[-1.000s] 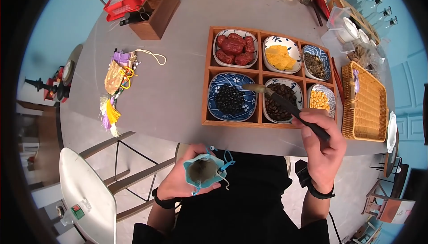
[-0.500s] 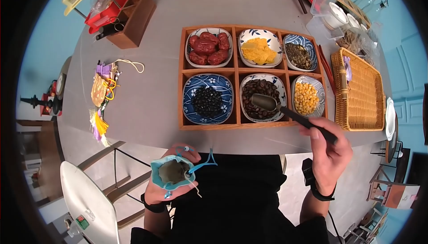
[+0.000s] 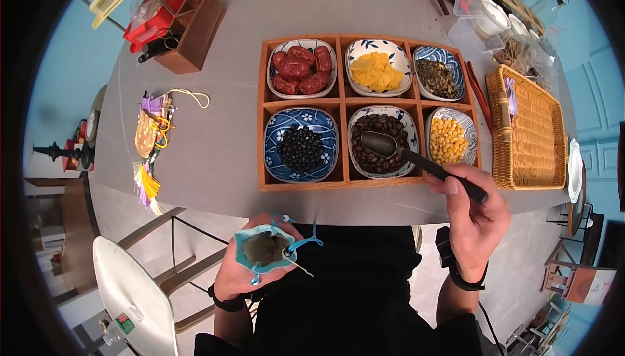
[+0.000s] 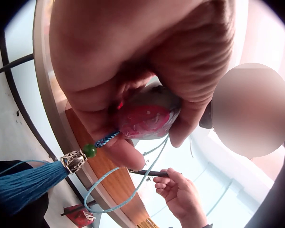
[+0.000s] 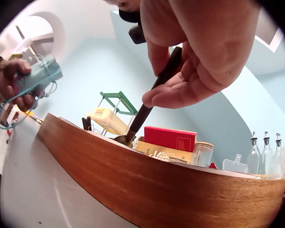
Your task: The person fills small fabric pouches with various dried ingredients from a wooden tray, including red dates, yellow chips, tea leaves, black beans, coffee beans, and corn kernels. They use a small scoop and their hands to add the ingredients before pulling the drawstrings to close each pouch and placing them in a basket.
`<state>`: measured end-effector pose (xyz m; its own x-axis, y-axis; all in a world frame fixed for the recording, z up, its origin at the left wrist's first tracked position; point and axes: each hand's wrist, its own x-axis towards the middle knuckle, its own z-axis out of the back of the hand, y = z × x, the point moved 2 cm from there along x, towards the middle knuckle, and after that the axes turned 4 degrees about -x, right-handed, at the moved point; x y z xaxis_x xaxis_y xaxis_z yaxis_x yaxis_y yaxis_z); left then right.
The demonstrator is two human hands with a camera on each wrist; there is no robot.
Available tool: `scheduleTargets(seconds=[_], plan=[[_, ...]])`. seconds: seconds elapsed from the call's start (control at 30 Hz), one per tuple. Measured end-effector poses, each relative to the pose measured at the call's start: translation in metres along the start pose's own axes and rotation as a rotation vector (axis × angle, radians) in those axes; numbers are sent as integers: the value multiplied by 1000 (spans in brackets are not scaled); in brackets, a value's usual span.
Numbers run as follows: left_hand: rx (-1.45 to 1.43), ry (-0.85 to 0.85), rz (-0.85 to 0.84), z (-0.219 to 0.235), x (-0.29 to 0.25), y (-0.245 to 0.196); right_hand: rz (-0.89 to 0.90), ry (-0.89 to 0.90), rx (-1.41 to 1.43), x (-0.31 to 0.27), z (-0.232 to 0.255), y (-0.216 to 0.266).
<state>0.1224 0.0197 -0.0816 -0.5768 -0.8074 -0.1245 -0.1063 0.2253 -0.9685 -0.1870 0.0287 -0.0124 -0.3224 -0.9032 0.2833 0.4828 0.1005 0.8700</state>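
My left hand [image 3: 228, 276] grips a light-blue drawstring pouch [image 3: 267, 267], its mouth facing up and spread wide. In the left wrist view the pouch [image 4: 149, 118] shows pink embroidery, and a blue tassel [image 4: 31, 183] hangs off it. Between thumb and fingers, my right hand [image 3: 480, 229] pinches the dark handle of a small scoop [image 3: 443, 174]. The scoop's bowl lies at the glossy brown coffee beans [image 3: 390, 127] in a patterned dish. That dish sits in the front middle compartment of a wooden divided box [image 3: 306, 187].
Other compartments hold black beans [image 3: 301, 150], corn kernels [image 3: 448, 140], red dates [image 3: 293, 66], yellow powder [image 3: 377, 73] and dried leaves [image 3: 436, 79]. A wicker basket [image 3: 530, 141] stands right of the box. Tasselled sachets [image 3: 148, 131] lie left; a wooden organizer [image 3: 195, 43] stands behind them.
The scoop has moved from the edge between the black beans and coffee beans to over the coffee beans, its bowl lower now. The pouch stays in my left hand; the head view has shifted.
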Motion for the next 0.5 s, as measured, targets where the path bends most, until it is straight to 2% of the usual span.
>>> scheduleTargets(seconds=[0.07,0.2,0.27,0.37,0.5], plan=[[-194,-127,103,-7,0,-2,-30,-4,22,1,-1,0],[-82,-84,31,-5,0,0,-99,-3,47,3,-4,0],[-111,-68,70,-7,0,-2,-268,-55,209,3,-5,-2],[-121,-47,-4,-9,3,-1,-306,-67,252,3,-3,-13],[-106,-29,-6,-8,-1,3,-363,-89,310,1,-4,-21]])
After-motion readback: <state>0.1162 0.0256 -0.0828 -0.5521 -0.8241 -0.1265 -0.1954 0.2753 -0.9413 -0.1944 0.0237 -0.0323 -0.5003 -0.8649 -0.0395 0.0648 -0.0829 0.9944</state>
